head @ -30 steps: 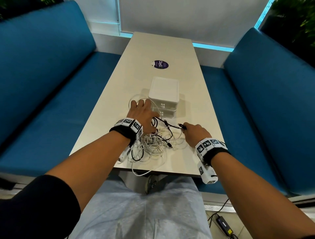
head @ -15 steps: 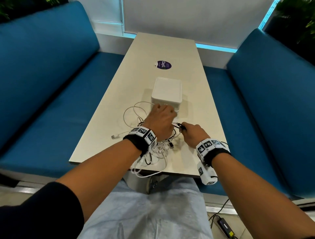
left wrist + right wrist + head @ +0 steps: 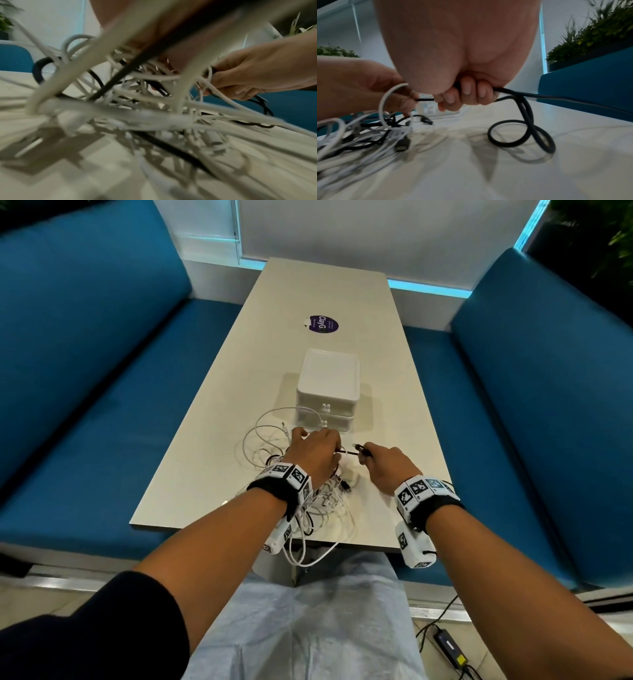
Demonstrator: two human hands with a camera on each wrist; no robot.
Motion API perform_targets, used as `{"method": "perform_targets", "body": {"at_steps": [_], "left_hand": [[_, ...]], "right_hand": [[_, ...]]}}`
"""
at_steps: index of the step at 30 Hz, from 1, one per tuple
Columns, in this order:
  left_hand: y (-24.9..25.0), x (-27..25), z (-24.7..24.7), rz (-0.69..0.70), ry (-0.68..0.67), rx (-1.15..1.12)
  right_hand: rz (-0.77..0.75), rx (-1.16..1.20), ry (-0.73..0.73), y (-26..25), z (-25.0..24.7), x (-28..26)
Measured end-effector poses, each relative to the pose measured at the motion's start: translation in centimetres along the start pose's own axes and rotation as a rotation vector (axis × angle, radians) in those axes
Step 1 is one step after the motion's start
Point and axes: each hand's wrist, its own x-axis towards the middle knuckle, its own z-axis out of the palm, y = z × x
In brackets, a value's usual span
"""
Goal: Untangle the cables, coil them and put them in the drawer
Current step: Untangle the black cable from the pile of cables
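A tangle of white and black cables [image 3: 322,501] lies on the table's near end, and some loops hang over the front edge. My right hand [image 3: 367,456] grips a black cable [image 3: 348,453] in a fist, its plug sticking out toward the drawer unit. My left hand [image 3: 333,446] pinches the same cable a little to the left. In the right wrist view my right hand [image 3: 462,96] is curled round the black cable [image 3: 520,134], which loops on the table, while the left hand [image 3: 410,99] pinches it, a white loop [image 3: 384,105] beside it. The white two-drawer unit [image 3: 328,392] stands shut just beyond the hands.
The narrow beige table [image 3: 219,467] carries a purple sticker [image 3: 321,324] farther back. Blue benches [image 3: 102,392] flank both sides. A power adapter [image 3: 449,647] and its cord lie on the floor at right. In the left wrist view the cable tangle [image 3: 137,116] is blurred.
My left hand left the left side of the tangle, crossed rightward and took hold of the black cable next to the right hand. The right hand stayed put, still holding the cable.
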Motion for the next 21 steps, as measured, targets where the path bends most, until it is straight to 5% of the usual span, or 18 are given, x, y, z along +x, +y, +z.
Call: {"method": "perform_targets", "body": {"at_steps": [16, 21], "left_hand": [[-2.0, -0.9, -0.5, 0.051, -0.028, -0.256], [-2.1, -1.0, -1.1, -0.077, -0.09, -0.48]], "right_hand": [[0.15, -0.108, 0.023, 1.4, -0.7, 0.2], [0.159, -0.134, 0.025, 1.1, -0.3, 0.3]]}}
